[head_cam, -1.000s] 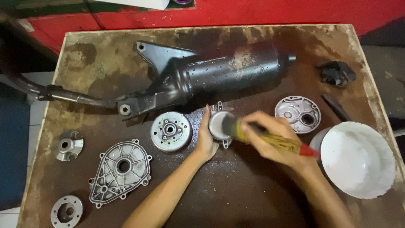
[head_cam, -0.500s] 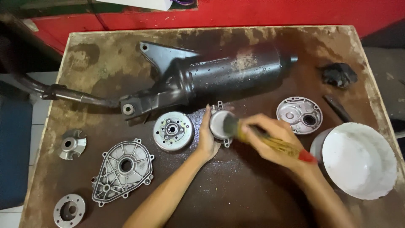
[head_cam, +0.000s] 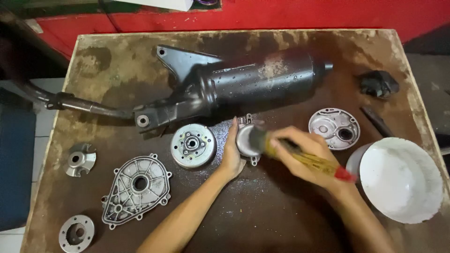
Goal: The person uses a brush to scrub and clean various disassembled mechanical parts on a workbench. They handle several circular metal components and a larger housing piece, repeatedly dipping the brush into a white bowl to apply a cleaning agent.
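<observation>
While right hand point(head_cam: 304, 157) grips paintbrush point(head_cam: 300, 157), bristles remain on small metal housing point(head_cam: 246, 140) | left hand point(head_cam: 232, 152) open, steadying it mid-tabletop point(head_cam: 281, 225) beside flywheel point(head_cam: 193, 145) | scrubbing ongoing, nothing shifted

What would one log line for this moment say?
left hand: steadies small metal part | right hand: holds brush on it | nearby: exhaust muffler, white bowl

My left hand point(head_cam: 233, 157) and right hand point(head_cam: 307, 159) are both bare, with no gloves, rings or watch showing. Both forearms are bare too, as far as the bottom edge of the view; no sleeve shows. My fingers point(head_cam: 286, 140) are slim, with short nails.
</observation>
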